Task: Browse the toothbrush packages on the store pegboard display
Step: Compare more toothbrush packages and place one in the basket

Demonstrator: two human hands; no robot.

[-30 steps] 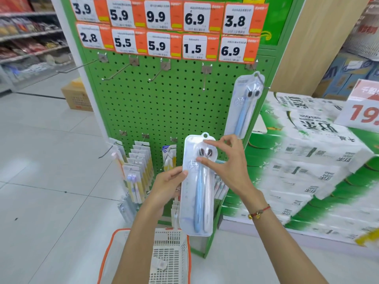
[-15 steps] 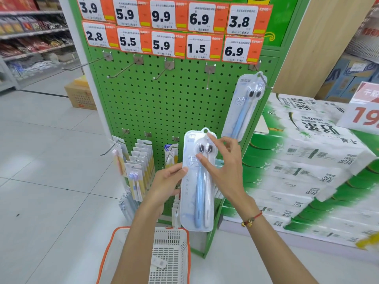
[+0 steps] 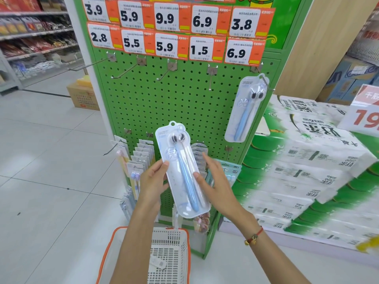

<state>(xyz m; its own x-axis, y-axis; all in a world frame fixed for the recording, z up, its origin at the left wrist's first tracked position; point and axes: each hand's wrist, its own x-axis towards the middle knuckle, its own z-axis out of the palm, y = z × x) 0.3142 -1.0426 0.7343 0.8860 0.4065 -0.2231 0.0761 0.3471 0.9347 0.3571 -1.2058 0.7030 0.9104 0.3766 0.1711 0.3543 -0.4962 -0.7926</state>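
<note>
At far left, store shelves (image 3: pixel 37 37) of packaged goods run along a white tiled floor (image 3: pixel 41 160), with a cardboard box (image 3: pixel 84 96) sitting on the floor beside the green pegboard (image 3: pixel 164 103). Across the board's top, orange price tags (image 3: pixel 170 31) stand in 2 rows of 5, and bare metal hooks (image 3: pixel 127 70) jut out beneath them. Lower left on the board hang rows of small carded toothbrush packs (image 3: pixel 141 160). The left hand (image 3: pixel 151 181) grips the left edge of a clear toothbrush package (image 3: pixel 182 173), thumb on its front and fingers curled behind; the package is tilted, top leaning left, and holds 2 brushes, 1 blue and 1 white, in front of the board's lower rows, hiding some hanging packs. The right hand (image 3: pixel 213 183) is spread, fingers straight, thumb touching the package's right edge. Below the hands sits a white basket with an orange rim (image 3: pixel 114 238). A second matching package (image 3: pixel 246 109) hangs from the rightmost upper hook. To the right, stacked tissue packs (image 3: pixel 307 171) carry a red-and-white price sign (image 3: pixel 363 111).
</note>
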